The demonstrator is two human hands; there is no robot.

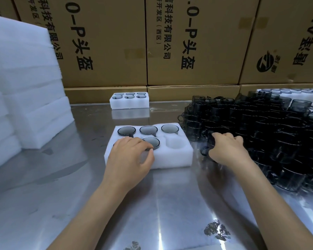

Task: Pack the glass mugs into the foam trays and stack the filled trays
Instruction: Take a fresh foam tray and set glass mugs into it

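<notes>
Smoky grey glass mugs (pixel 148 130) sit in four pockets of a white foam tray (pixel 170 157) on the shiny metal counter (pixel 79 186); the near-right pocket stands empty. Left hand (pixel 132 156) rests on the tray's near-left part, fingers (pixel 149 147) curled at the rim of the middle front mug. Right hand (pixel 226 148) grips a loose dark mug (pixel 207 150) at the edge of the heaped mugs (pixel 269 132). Farther back lies a filled tray (pixel 129 100), before brown cardboard boxes (pixel 105 42); stacked foam (pixel 25 87) stands left.
</notes>
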